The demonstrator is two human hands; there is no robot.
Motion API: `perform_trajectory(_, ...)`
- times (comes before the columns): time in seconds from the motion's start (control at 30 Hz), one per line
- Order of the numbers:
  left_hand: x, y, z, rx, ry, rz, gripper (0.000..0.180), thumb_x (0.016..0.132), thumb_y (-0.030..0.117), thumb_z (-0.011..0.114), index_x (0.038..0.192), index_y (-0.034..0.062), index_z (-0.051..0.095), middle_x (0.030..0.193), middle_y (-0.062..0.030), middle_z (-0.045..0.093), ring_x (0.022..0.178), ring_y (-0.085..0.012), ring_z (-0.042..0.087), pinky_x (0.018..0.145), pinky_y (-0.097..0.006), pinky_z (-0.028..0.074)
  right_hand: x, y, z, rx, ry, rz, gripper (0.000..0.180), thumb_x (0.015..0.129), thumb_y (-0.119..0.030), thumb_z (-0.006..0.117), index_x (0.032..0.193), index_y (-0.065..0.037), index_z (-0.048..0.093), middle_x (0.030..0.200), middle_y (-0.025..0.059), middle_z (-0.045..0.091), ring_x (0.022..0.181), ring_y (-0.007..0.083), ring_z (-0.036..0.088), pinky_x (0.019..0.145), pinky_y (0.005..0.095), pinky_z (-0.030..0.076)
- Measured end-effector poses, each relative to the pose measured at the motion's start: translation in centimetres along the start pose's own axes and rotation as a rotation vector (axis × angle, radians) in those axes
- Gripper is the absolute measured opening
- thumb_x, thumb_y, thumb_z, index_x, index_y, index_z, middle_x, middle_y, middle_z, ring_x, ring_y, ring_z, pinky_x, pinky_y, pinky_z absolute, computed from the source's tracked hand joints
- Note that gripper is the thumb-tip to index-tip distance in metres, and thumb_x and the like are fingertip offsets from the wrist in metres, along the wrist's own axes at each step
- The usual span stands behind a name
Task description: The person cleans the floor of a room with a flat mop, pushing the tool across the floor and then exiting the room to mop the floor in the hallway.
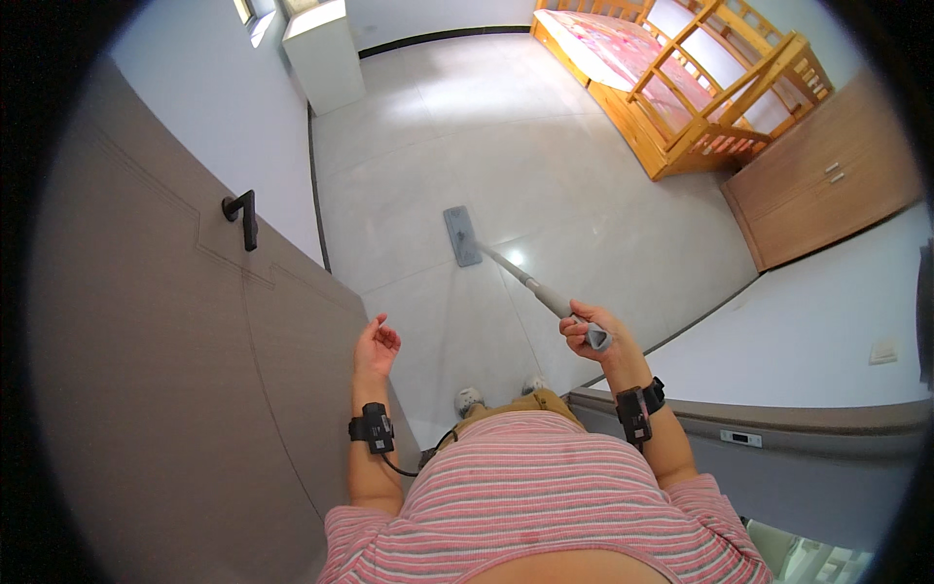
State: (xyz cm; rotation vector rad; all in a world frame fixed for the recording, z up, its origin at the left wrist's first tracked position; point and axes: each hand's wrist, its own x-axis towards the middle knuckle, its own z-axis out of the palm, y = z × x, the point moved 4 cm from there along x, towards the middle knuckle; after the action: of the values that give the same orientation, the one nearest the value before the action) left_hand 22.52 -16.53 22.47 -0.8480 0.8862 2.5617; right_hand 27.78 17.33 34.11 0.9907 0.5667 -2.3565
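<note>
Right hand (592,333): fingers wrapped round the mop (528,281) near its upper end; the palm side of the grip is hidden.
Left hand (377,348): raised between door and mop, apart from both; fingers loosely bent; whether they touch one another, cannot tell.
Mop: tilted, ahead of the person, its flat grey head (463,236) on the floor; the lower pole blurs near the joint.
Shoes (469,400): partly covered by the trousers (550,404).
Window (255,18): cut off at the upper edge.
Right edge: dark item (925,311), cut off, kind unclear.
Wrists: a black unit on each, the left one (373,428) with a cable.
Door (165,292): brown, dark handle (250,220), filling the left side.
Bunk bed (664,156): wooden, far right; its ladder partly blocks sight of pink bedding (611,39).
Cupboard (827,195): brown, beside the bunk bed.
Cabinet (326,60): white, far left.
Floor (603,224): pale glossy tiles, thin joints, bright reflections.
Walls (793,336): white, dark skirting.
</note>
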Motion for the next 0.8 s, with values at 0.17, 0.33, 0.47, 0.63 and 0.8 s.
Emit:
perform_trajectory(0.17, -1.7, -1.3, -0.8, -0.023, 0.006, 0.013, 0.016, 0.081, 0.016, 0.042, 0.09, 0.0054, 0.05, 0.061, 0.0005, 0.048, 0.059, -0.0106, 0.047, 0.058, -0.026, 0.04, 5.2, -0.8, -1.4, -0.089, -0.01, 0.041, 0.018, 0.081, -0.022, 0.042, 0.077, -0.006, 0.034, 0.056, 0.0043, 0.041, 0.038, 0.0069, 0.037, 0.034, 0.0184, 0.031)
perform_trajectory(0.33, -3.7, -4.1, -0.2, 0.022, 0.028, 0.0, 0.017, 0.078, 0.016, 0.045, 0.09, 0.0046, 0.05, 0.061, 0.0001, 0.047, 0.059, -0.0109, 0.047, 0.058, -0.026, 0.04, 7.8, -3.5, -3.2, -0.117, 0.033, 0.048, 0.023, 0.082, -0.026, 0.041, 0.077, -0.005, 0.034, 0.056, 0.0037, 0.042, 0.038, 0.0071, 0.038, 0.035, 0.0183, 0.032)
perform_trajectory(0.47, -5.2, -6.3, 0.2, 0.026, 0.065, -0.042, 0.017, 0.078, 0.017, 0.044, 0.09, 0.0054, 0.051, 0.061, 0.0002, 0.047, 0.06, -0.0108, 0.047, 0.059, -0.025, 0.04, 6.3, -2.6, -5.9, -0.14, 0.055, 0.002, 0.021, 0.081, -0.025, 0.042, 0.078, -0.005, 0.034, 0.056, 0.0039, 0.043, 0.038, 0.0068, 0.038, 0.035, 0.018, 0.032)
perform_trajectory(0.63, -6.4, -9.3, 1.7, 0.076, 0.046, -0.031, 0.017, 0.079, 0.016, 0.046, 0.091, 0.005, 0.05, 0.059, 0.0009, 0.048, 0.058, -0.0109, 0.047, 0.059, -0.025, 0.04, 1.0, -2.7, -11.0, -0.121, 0.014, -0.047, 0.017, 0.079, -0.018, 0.047, 0.077, -0.005, 0.036, 0.057, 0.0035, 0.043, 0.039, 0.0063, 0.038, 0.036, 0.0179, 0.033)
perform_trajectory(0.8, -6.3, -13.6, 5.1, 0.123, -0.031, -0.11, 0.016, 0.079, 0.015, 0.045, 0.091, 0.005, 0.049, 0.06, 0.001, 0.048, 0.059, -0.0104, 0.048, 0.059, -0.025, 0.04, -7.8, -2.8, -16.3, -0.005, 0.002, -0.085, 0.016, 0.079, -0.017, 0.046, 0.077, -0.004, 0.036, 0.059, 0.0041, 0.044, 0.039, 0.0064, 0.039, 0.035, 0.0182, 0.033)
